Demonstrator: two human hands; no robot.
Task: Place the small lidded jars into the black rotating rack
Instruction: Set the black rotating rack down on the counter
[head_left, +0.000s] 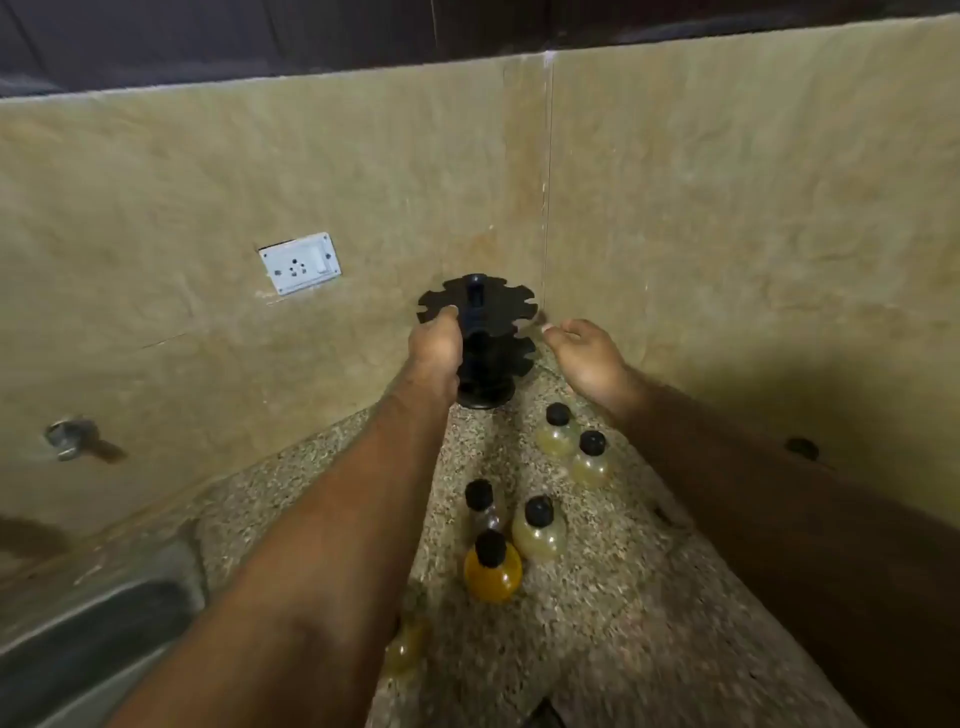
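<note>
The black rotating rack (493, 312) stands in the corner of the speckled counter (623, 623), its notched tiers holding no jars. My left hand (435, 345) grips the left edge of the rack's upper tier. Just right of the rack hovers my right hand (584, 356), fingers loosely apart and holding nothing. Several small round jars with black lids stand on the counter below: two pale ones (557, 431) (591, 460) near my right wrist, a clear one (480, 506), another pale one (539, 527) and an orange one (492, 569). One more jar (408, 644) is partly hidden by my left forearm.
Beige tiled walls meet behind the rack. A white socket plate (300, 263) is on the left wall, a metal tap fitting (70, 439) lower left. A steel sink (93, 623) lies at the bottom left.
</note>
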